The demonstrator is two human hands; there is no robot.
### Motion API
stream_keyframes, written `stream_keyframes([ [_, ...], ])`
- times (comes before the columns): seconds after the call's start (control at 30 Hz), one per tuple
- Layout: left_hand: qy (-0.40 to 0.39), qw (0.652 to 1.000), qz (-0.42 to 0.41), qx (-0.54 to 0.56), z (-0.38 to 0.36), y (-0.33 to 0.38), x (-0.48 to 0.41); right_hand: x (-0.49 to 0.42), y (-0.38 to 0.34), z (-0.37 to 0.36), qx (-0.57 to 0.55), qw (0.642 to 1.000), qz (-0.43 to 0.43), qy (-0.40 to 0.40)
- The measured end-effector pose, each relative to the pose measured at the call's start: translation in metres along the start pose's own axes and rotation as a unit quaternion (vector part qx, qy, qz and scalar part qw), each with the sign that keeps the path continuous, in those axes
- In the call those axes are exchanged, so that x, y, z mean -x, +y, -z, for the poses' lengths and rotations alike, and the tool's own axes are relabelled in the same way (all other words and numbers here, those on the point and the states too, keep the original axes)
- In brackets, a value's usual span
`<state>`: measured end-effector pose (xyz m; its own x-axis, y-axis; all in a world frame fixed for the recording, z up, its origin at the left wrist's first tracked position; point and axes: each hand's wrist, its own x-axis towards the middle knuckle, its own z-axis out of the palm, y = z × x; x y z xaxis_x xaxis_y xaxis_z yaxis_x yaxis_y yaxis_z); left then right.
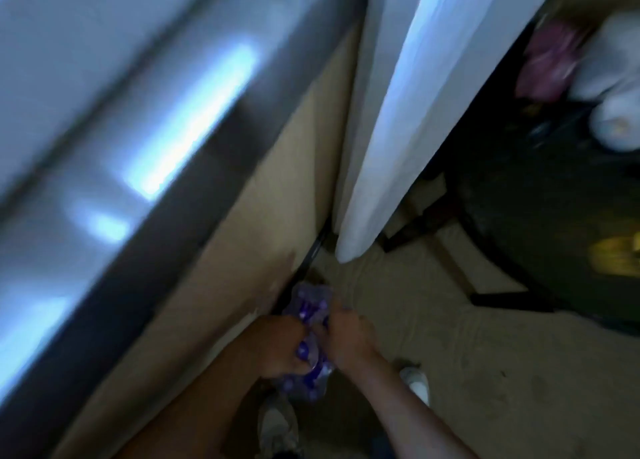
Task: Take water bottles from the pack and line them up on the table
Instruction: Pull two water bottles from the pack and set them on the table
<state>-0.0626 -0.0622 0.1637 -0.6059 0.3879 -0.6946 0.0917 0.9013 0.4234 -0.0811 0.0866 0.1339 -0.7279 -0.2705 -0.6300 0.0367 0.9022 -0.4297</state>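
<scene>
The frame is blurred by motion. A plastic-wrapped pack of water bottles [310, 306] with purple caps stands on the floor low in the middle of the head view, beside a tan wall. My left hand [280, 346] grips the pack's wrap from the left. Opposite it, my right hand [346, 342] grips the wrap from the right, and the two hands almost touch above the caps. Individual bottles cannot be made out.
A white table edge [388, 139] runs diagonally above the pack. A large grey surface [104, 119] fills the left. At the right stands a dark round table [540, 216] bearing pink and white items. My shoes [277, 424] rest on beige carpet.
</scene>
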Motion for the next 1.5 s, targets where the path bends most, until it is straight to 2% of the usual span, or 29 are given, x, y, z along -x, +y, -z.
stream_keyframes([
  [0.13, 0.072, 0.995, -0.057, -0.035, 0.083, 0.049, 0.031, 0.041, -0.026, 0.091, 0.016, 0.999, 0.023, 0.031],
  [0.3, 0.146, 0.988, -0.041, -0.04, 0.173, 0.112, 0.064, 0.099, -0.052, 0.203, 0.026, 0.988, 0.015, 0.149],
  [0.37, 0.2, 0.978, -0.037, -0.043, 0.207, 0.137, 0.078, 0.122, -0.058, 0.248, 0.012, 0.982, -0.003, 0.19],
  [0.47, 0.272, 0.961, -0.05, -0.021, 0.253, 0.171, 0.098, 0.158, -0.064, 0.31, -0.017, 0.97, -0.019, 0.241],
  [0.63, 0.296, 0.945, -0.117, 0.072, 0.307, 0.233, 0.109, 0.215, -0.055, 0.384, -0.071, 0.946, -0.018, 0.315],
  [0.77, 0.304, 0.941, -0.124, 0.081, 0.329, 0.278, 0.091, 0.232, -0.032, 0.42, -0.062, 0.943, -0.023, 0.326],
  [0.93, 0.287, 0.946, -0.118, 0.096, 0.337, 0.319, 0.046, 0.218, 0.016, 0.452, -0.072, 0.954, -0.025, 0.292],
  [1.27, 0.286, 0.94, -0.053, 0.177, 0.322, 0.367, -0.039, 0.175, 0.123, 0.476, -0.109, 0.961, -0.028, 0.251],
  [1.5, 0.316, 0.931, -0.05, 0.177, 0.32, 0.389, -0.074, 0.151, 0.168, 0.483, -0.155, 0.944, -0.046, 0.289],
])
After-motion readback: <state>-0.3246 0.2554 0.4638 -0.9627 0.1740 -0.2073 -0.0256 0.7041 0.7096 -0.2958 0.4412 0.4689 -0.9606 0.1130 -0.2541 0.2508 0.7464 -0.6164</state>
